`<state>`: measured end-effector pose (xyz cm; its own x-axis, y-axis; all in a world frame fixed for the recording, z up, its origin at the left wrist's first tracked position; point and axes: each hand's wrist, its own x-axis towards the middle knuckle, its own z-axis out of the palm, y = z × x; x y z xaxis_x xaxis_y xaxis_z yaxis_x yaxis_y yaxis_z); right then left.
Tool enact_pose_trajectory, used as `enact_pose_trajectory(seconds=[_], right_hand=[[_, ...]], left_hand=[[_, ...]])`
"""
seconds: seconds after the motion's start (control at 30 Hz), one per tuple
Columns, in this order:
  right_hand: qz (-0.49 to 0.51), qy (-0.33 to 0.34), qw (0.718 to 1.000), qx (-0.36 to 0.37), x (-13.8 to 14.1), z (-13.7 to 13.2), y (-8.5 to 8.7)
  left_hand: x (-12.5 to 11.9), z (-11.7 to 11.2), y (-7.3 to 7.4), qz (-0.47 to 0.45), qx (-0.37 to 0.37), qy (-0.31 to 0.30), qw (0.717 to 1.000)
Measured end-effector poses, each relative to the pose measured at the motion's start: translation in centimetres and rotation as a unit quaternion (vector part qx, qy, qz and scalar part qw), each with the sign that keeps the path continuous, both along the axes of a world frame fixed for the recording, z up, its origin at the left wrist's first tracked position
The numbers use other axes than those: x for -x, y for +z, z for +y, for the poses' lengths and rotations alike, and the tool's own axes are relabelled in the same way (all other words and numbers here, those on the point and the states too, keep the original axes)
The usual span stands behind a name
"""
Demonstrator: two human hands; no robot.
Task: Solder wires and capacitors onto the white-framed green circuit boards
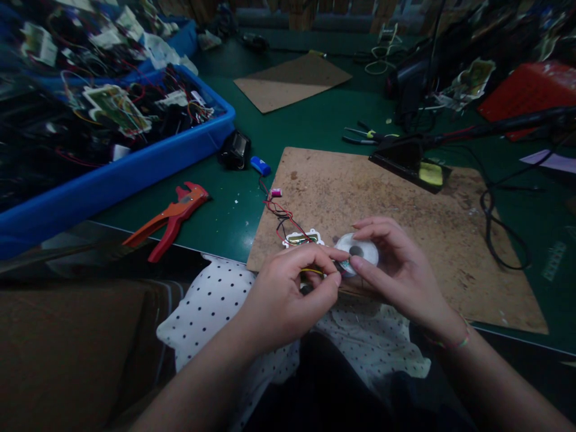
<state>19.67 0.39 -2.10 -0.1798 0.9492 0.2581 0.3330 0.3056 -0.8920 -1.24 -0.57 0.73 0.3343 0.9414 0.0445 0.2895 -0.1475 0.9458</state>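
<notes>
My right hand [396,270] has its fingers around the rim of a white spool [365,252], which looks like a solder reel, at the front edge of the brown board. My left hand [297,288] is closed in a pinch beside the spool; what lies between its fingertips is too small to make out. A yellow wire [311,271] shows under the left fingers. Just beyond that hand lies a white-framed circuit board [302,238], partly hidden by it. Red and black wires [281,211] run from the circuit board towards a small pink cylinder [276,192] and a blue cylinder [260,166].
A worn brown board [427,234] lies on the green table. Red-orange cutters [173,216] rest at its left, near a blue bin [180,144] of electronic parts. At the back right are a black stand with a yellow sponge [431,174], pliers [366,135] and a cable [495,234].
</notes>
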Motion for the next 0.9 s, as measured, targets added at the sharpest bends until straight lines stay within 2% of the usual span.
enact_pose_trajectory(seconds=[0.23, 0.3, 0.4, 0.6, 0.8, 0.9], right_hand=[[-0.001, -0.009, 1.0, 0.003, -0.1, -0.2, 0.5], [0.009, -0.031, 0.999, 0.001, -0.7, -0.1, 1.0], [0.069, -0.099, 0.993, -0.016, -2.2, 0.6, 2.1], [0.183, -0.266, 0.945, -0.046, -7.0, 4.3, 4.0], [0.277, -0.329, 0.901, 0.06, -11.8, 8.9, 4.2], [0.276, -0.359, 0.89, 0.053, -13.0, 11.5, 3.6]], left_hand=[[0.0, 0.4, 0.1, 0.021, 0.008, 0.0, 1.0], [0.0, 0.4, 0.2, 0.023, 0.005, 0.002, 1.0], [-0.1, 0.4, 0.1, 0.023, 0.005, 0.002, 1.0], [0.0, 0.4, 0.1, 0.033, -0.001, 0.007, 0.999], [-0.2, 0.4, -0.1, 0.027, 0.004, 0.011, 1.0], [-0.2, 0.5, -0.1, 0.022, 0.014, 0.011, 1.0]])
